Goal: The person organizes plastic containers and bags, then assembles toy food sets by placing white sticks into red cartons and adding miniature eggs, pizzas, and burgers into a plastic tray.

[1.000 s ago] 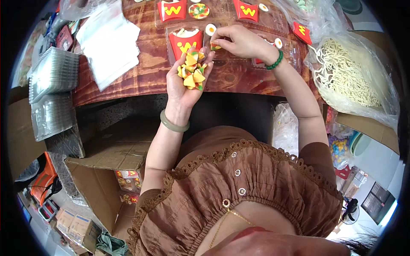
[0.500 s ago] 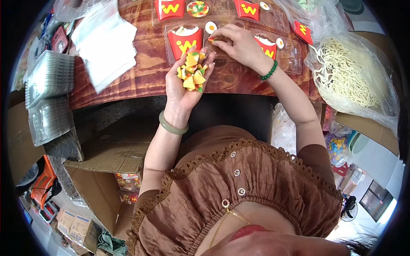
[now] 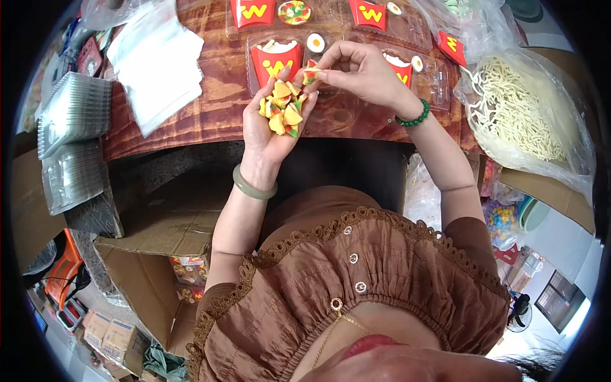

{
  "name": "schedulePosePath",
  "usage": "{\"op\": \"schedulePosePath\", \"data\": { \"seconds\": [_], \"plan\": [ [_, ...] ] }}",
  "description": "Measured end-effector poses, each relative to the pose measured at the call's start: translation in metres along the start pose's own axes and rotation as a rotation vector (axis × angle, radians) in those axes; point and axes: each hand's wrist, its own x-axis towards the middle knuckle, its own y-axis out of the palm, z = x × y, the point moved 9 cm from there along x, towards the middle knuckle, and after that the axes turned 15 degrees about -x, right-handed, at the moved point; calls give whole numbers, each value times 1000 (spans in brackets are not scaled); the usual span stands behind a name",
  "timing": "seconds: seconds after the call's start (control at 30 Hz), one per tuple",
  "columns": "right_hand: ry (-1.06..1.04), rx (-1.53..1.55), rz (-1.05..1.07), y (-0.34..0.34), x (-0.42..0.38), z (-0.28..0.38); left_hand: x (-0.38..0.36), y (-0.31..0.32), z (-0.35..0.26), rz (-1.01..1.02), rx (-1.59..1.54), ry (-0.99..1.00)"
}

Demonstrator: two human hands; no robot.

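Observation:
My left hand (image 3: 264, 137) is palm up, its fingers curled round a heap of small yellow, red and green toy pizza slices (image 3: 287, 116). Between the thumb and fingertips of my right hand (image 3: 366, 76) is a single toy pizza slice (image 3: 310, 74), just above the fingers of the left. Behind the hands, a red toy fries box (image 3: 266, 58) and a toy fried egg (image 3: 315, 42) lie in a clear plastic tray, partly covered by my hands. Another toy fries box (image 3: 401, 67) is right of my right hand.
Farther back are a round toy pizza (image 3: 294, 12) and more red fries boxes (image 3: 368, 14). White plastic sheets (image 3: 156, 76) and stacked clear trays (image 3: 75, 118) are at left. A bag of cream-coloured strands (image 3: 515, 111) bulges at right. An open cardboard box (image 3: 143, 280) sits below the table.
My right hand has drawn back from the tray towards me, and the slice in its fingertips now shows more fully. My left hand has shifted slightly left, still holding the heap.

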Motion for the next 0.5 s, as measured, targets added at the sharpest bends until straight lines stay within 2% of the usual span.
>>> {"op": "schedulePosePath", "data": {
  "seconds": [0.1,0.2,0.27,0.3,0.33,0.4,0.5],
  "plan": [
    [42,78,33,1,1,-3,2,0,5,22,-29,-36],
    [56,-2,-57,-4,1,-3,2,0,9,62,-43,-66],
    [-87,-596,-145,-4,-5,22,2,0,11,64,-46,-94],
    [-242,-704,-246,-5,-7,33,2,0,11,65,-46,-95],
    [-242,-706,-246,-6,-6,30,1,-2,11,40,-16,-87],
    [-485,-888,-270,3,-11,44,0,-5,10,13,11,-75],
    [-459,-761,-200,5,-10,40,-1,-7,11,7,0,-86]
  ]
}}
